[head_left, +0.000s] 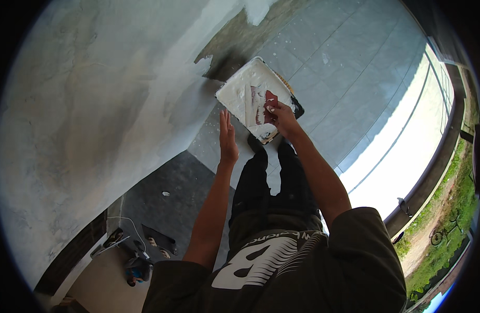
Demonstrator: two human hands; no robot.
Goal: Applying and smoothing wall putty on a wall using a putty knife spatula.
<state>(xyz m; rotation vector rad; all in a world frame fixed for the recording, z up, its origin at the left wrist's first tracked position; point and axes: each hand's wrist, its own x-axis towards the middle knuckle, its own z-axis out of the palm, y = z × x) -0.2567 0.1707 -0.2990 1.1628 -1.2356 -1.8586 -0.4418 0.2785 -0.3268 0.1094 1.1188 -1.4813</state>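
A square tray (233, 86) with a dark rim holds white paste, smeared thick over its inside. My right hand (284, 119) pinches a dark red flat scraper (271, 100) over the tray, its surface streaked with white. Reddish-brown streaks and a straight ridge show in the paste beside it. My left hand (228, 140) is raised near the tray's left corner, fingers straight and close together, with nothing seen in it. Beside that hand rises a grey wall (109, 99) with patchy white smears. What supports the tray is hidden.
Grey floor tiles (333, 78) spotted with white extend beyond the tray, and bright sunlight falls at right. A dark floor (172, 175) lies lower left, with a white cable (131, 221), sandals (159, 248) and another person (138, 271). Outside stands a bicycle (443, 235) on grass.
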